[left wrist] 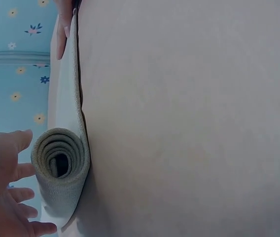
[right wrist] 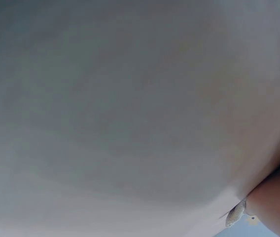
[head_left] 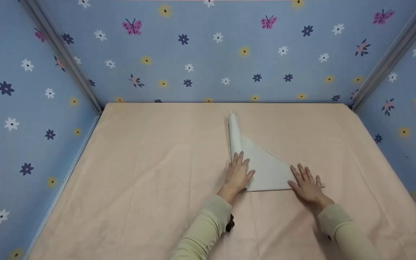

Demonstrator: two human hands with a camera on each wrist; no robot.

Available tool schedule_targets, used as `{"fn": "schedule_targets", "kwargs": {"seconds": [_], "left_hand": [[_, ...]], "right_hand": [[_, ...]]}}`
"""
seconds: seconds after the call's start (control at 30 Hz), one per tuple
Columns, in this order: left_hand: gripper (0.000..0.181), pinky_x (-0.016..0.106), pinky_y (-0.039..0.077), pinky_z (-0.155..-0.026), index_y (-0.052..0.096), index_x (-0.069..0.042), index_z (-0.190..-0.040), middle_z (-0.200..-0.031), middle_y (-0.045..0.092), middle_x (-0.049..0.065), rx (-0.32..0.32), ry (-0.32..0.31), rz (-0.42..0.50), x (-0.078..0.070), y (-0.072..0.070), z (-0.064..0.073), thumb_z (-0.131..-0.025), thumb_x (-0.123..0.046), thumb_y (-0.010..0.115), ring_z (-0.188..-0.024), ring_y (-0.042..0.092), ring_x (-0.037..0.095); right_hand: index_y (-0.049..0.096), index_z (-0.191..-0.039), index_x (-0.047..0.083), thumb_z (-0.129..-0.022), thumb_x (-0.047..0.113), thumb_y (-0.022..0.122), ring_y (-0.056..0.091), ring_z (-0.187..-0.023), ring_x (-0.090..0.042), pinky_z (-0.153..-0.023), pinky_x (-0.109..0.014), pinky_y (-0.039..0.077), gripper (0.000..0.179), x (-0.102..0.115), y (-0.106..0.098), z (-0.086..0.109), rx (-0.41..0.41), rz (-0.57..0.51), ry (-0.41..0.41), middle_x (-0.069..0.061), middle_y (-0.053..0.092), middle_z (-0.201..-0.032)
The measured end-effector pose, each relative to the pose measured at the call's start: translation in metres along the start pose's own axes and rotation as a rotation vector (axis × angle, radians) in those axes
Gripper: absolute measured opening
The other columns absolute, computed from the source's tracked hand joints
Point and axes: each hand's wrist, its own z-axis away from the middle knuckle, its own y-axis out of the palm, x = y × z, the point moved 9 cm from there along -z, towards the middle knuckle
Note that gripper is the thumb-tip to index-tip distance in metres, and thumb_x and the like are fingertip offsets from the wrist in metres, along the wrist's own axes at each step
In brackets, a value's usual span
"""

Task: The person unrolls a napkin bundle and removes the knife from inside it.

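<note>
A pale grey-green mat lies partly rolled on the table, its left side wound into a long roll and its right part flat. The roll's spiral end faces the left wrist view. My left hand rests over the near end of the roll with fingers extended, not curled round it. On the flat part's right edge, my right hand lies with fingers spread. A small tip of the mat shows past the right hand in the right wrist view. The fingers partly hide both near corners.
A peach cloth with faint creases covers the table. Blue flowered panels stand behind it and on both sides, with grey metal posts at the back corners.
</note>
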Motion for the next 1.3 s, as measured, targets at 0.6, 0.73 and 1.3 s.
{"fn": "schedule_targets", "kwargs": {"seconds": [0.6, 0.73, 1.3], "left_hand": [[0.051, 0.047, 0.029, -0.099, 0.045, -0.010, -0.129, -0.146, 0.015, 0.011, 0.023, 0.002, -0.009, 0.009, 0.012, 0.000, -0.088, -0.039, 0.051, -0.132, 0.010, 0.031], [0.052, 0.046, 0.029, -0.099, 0.044, -0.010, -0.130, -0.146, 0.013, 0.011, 0.030, 0.008, -0.019, 0.010, 0.014, 0.000, -0.087, -0.039, 0.051, -0.133, 0.010, 0.031], [0.053, 0.047, 0.028, -0.100, 0.044, -0.010, -0.130, -0.146, 0.014, 0.012, 0.021, 0.012, 0.042, 0.019, 0.010, 0.003, -0.084, -0.033, 0.057, -0.132, 0.014, 0.030]], "right_hand": [[0.012, -0.142, 0.006, -0.094, 0.045, 0.030, -0.006, -0.130, -0.040, -0.094, -0.063, -0.012, 0.065, 0.000, 0.001, 0.001, 0.017, 0.001, 0.006, -0.020, -0.002, -0.146], [0.011, -0.142, 0.007, -0.094, 0.045, 0.030, -0.006, -0.131, -0.039, -0.094, -0.063, -0.012, 0.064, -0.001, 0.001, 0.001, 0.021, 0.002, 0.007, -0.019, -0.002, -0.146], [0.012, -0.142, 0.005, -0.094, 0.045, 0.030, -0.005, -0.130, -0.040, -0.095, -0.063, -0.011, 0.065, 0.000, 0.000, 0.000, 0.019, 0.010, 0.011, -0.020, -0.001, -0.145]]}}
